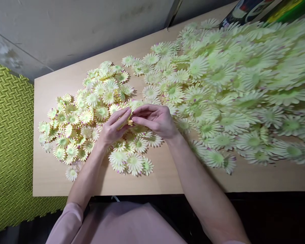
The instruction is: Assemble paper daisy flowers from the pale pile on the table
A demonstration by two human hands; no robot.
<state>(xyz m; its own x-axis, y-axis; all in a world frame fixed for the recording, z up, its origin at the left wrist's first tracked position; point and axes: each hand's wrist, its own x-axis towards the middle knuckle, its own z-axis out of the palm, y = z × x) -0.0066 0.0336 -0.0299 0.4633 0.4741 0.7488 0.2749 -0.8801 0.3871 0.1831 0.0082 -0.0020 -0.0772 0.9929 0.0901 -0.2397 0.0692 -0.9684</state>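
Note:
My left hand [114,128] and my right hand [156,120] meet over the middle of the flower heaps, fingertips almost touching. Both are closed in a pinch around something small and yellowish, mostly hidden by the fingers; it looks like part of an artificial flower, though I cannot make it out fully. Pale yellow-green artificial flower heads [134,163] with purple-tipped petals lie just below the hands. A dense heap of smaller-looking flower heads [86,117] spreads to the left of my left hand. Beyond my right hand lies a larger pile of flower heads [223,122], blurred toward the right edge.
The flowers lie on a light wooden table [152,184] against a grey wall [91,27]. A green textured foam mat [10,145] stands at the left. Dark and green printed packages [254,12] sit at the back right corner.

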